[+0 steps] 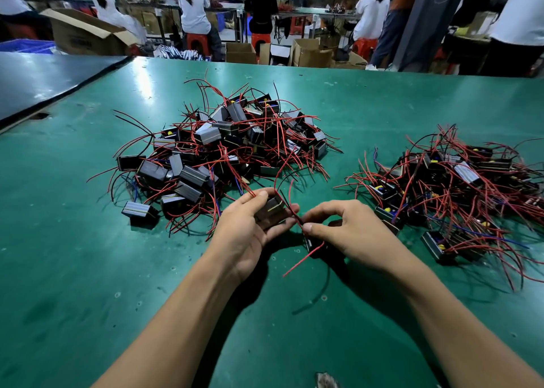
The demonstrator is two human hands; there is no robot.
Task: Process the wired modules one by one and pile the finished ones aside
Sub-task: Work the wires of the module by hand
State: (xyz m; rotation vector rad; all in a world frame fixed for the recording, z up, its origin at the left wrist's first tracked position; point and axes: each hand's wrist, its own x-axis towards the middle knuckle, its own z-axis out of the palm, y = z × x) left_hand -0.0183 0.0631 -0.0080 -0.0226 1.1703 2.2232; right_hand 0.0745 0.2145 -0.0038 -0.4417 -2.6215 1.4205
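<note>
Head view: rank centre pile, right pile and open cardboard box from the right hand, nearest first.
1. right pile, just right of the right hand.
2. centre pile, ahead-left.
3. open cardboard box, far back left.

Green counter (88,270), surface scuffed and dotted with small pale marks. A large heap of wired modules (223,149), black boxes trailing red, black and blue leads, lies at centre. A smaller heap (450,193) lies apart to the right. A single module (138,212) rests just beside the large heap's near-left edge. A dark panel (44,78) adjoins the counter at far left.
</note>
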